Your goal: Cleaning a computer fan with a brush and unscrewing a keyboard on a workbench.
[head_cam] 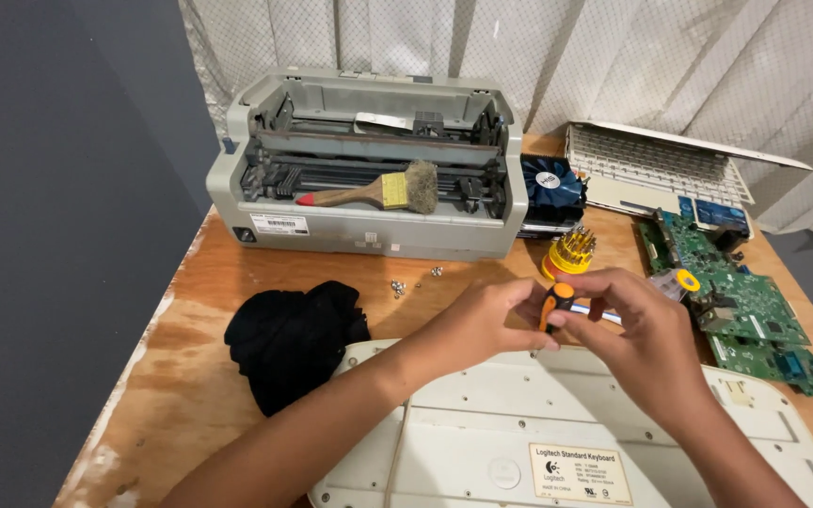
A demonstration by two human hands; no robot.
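Both the left hand (486, 315) and right hand (637, 329) pinch closed on an orange-handled screwdriver (554, 306), held upright, shaft down, over the far edge of the upturned white keyboard (538, 423), right hand slightly higher.

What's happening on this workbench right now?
A person has both hands on a small orange-and-black screwdriver, the left hand and the right hand meeting over an upturned white keyboard. Behind them, a brush lies inside an opened grey printer. A black cloth, loose screws, a yellow bit holder and green circuit boards lie on the wooden table.
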